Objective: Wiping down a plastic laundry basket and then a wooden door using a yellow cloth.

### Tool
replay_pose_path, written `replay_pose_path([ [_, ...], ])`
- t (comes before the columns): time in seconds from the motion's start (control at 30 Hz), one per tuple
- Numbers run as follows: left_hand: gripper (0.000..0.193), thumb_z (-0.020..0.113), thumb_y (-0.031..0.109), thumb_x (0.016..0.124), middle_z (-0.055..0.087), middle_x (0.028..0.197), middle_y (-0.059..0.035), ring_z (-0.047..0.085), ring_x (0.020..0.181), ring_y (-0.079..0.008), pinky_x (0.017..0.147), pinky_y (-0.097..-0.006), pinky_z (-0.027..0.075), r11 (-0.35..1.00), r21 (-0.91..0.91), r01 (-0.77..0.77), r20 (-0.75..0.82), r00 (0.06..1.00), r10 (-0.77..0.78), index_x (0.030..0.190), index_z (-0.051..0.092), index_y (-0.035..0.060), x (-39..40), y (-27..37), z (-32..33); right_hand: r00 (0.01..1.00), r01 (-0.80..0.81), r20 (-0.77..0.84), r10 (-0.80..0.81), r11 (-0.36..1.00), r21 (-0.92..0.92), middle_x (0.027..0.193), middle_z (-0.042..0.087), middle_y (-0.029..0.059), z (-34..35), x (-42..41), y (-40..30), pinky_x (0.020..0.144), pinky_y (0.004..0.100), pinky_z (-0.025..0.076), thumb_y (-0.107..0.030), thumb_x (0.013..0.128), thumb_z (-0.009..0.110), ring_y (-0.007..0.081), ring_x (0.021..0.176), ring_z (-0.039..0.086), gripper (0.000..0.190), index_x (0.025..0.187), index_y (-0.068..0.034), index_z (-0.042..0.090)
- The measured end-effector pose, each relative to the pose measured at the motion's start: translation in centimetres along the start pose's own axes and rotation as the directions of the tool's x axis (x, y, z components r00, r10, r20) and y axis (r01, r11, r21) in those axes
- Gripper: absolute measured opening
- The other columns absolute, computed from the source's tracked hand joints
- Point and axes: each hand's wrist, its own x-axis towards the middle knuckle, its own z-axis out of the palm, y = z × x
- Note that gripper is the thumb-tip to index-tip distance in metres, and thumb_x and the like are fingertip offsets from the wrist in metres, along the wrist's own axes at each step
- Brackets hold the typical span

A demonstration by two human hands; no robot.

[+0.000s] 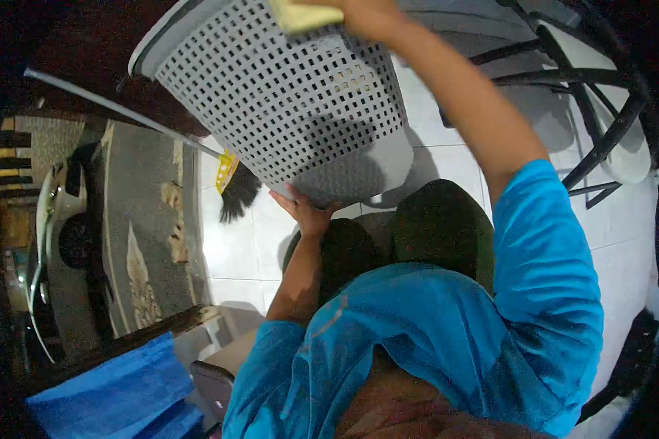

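Observation:
A grey perforated plastic laundry basket [285, 104] is tilted in front of me, its rim toward the upper left and its solid base near my knees. My left hand [307, 215] supports the base from below, fingers spread against the plastic. At the top edge of the view, my right hand [370, 16] presses a yellow cloth or sponge [307, 15] on the basket's perforated side. The picture cuts off part of that hand and of the basket, and the hand is slightly blurred.
A broom [239, 186] with dark bristles and a grey handle leans to the left on white floor tiles [230, 247]. Black-framed chairs [598, 104] stand at the right. Blue fabric [115, 389] hangs at the lower left. Beyond the floor's left edge, a vehicle [60, 219] stands outside.

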Motion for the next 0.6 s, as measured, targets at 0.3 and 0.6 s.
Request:
replay_pose_path([
  [0.3, 0.145, 0.089, 0.033, 0.042, -0.018, 0.136, -0.0382, -0.007, 0.130, -0.0505, 0.108, -0.0444, 0.016, 0.946, 0.105, 0.307, 0.224, 0.919, -0.324, 0.136, -0.016, -0.0023, 0.6, 1.4, -1.0, 0.822, -0.504, 0.448, 0.351, 0.814, 0.288, 0.132, 0.041, 0.0077, 5.1, -26.2, 4.4, 0.102, 0.0381, 0.034, -0.010, 0.084, 0.053, 0.0293, 0.119, 0.041, 0.039, 0.121, -0.023, 0.055],
  [0.6, 0.126, 0.083, 0.037, 0.052, -0.013, 0.139, -0.0376, -0.016, 0.130, -0.0498, 0.093, -0.0727, 0.001, 0.905, 0.409, -0.114, 0.320, 0.947, -0.026, 0.143, 0.000, 0.0098, 10.4, 10.8, -5.1, 0.956, -0.221, 0.255, 0.141, 0.922, 0.317, 0.121, 0.056, 0.0109, -4.3, -21.0, 10.1, 0.099, 0.0340, 0.036, 0.014, 0.070, 0.050, 0.0238, 0.115, 0.051, 0.054, 0.115, -0.014, 0.059],
])
